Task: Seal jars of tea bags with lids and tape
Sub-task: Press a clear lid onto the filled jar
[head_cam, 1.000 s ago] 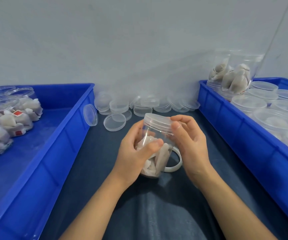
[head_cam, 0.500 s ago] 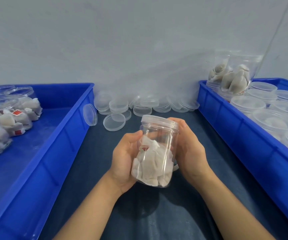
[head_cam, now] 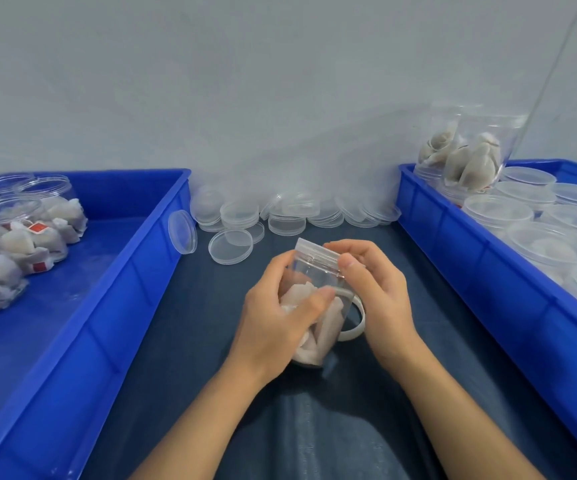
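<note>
Head view: your left hand [head_cam: 273, 320] wraps around the jar [head_cam: 318, 299] of tea bags, tilted over the worktop [head_cam: 183, 341]. Your right hand [head_cam: 373, 289] pinches its lid [head_cam: 316, 250]. A tape roll [head_cam: 354, 323] sits behind.

From my remote feed I see two bare forearms with no sleeves showing, the left hand [head_cam: 276, 317] and right hand [head_cam: 375, 292] without gloves, rings or a watch, nails short and plain, and blue denim on the lap [head_cam: 332, 441] below.
</note>
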The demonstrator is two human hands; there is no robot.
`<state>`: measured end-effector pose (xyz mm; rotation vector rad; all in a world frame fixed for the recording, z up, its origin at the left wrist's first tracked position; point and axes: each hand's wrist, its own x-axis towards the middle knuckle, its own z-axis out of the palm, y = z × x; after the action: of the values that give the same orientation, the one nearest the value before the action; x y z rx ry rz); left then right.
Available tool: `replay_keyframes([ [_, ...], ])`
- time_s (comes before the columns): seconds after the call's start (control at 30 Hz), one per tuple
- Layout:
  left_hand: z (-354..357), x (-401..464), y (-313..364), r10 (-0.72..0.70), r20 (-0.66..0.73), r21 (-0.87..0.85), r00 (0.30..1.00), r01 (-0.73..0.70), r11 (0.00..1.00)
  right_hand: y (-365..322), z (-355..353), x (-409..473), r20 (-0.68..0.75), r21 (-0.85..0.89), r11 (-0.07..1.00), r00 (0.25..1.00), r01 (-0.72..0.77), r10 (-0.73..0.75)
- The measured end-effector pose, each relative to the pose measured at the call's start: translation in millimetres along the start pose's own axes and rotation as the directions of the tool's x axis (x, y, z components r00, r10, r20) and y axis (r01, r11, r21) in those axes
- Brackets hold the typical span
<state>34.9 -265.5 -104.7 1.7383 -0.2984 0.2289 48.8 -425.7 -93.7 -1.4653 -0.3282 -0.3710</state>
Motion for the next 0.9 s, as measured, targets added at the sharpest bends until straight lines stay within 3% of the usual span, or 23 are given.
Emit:
replay_keyframes([
  [0.17,-1.3,1.9,4.6,-0.116,0.186,-0.339,0.976,0.175,0.924,4.4,-5.3,3.5,0.048,0.112,0.993,0.998,-0.039,0.034],
  [0.3,-6.0,2.2,10.8,-0.218,0.398,-0.525,0.891,0.416,0.742,5.8,-7.3,4.6,0.087,0.182,0.978,0.992,-0.103,0.088],
  [0.4,-9.9,2.1,12.5,-0.24,0.508,-0.584,0.828,0.535,0.611,5.9,-6.8,3.1,0.103,0.206,0.971,0.99,-0.118,0.099],
  [0.5,-11.8,3.6,12.7,-0.251,0.531,-0.597,0.809,0.568,0.567,4.1,-5.3,2.1,0.126,0.213,0.968,0.986,-0.136,0.111],
  [0.6,-8.2,4.9,10.4,-0.231,0.425,-0.562,0.875,0.455,0.691,2.1,-6.8,1.9,0.102,0.201,0.971,0.988,-0.132,0.113],
  [0.73,1.0,3.5,9.5,-0.1,0.106,-0.273,0.989,0.125,0.954,-3.8,-3.6,2.3,-0.008,0.129,0.988,0.996,-0.086,0.088],
  [0.8,4.0,1.0,8.0,-0.008,0.009,-0.063,1.0,0.009,0.998,-4.1,-1.2,2.1,-0.017,0.093,0.993,0.997,-0.068,0.07],
  [0.9,3.3,-1.6,3.7,0.081,-0.062,0.205,0.995,-0.067,0.976,-4.1,1.0,0.8,-0.017,0.009,0.999,0.999,-0.042,0.042],
])
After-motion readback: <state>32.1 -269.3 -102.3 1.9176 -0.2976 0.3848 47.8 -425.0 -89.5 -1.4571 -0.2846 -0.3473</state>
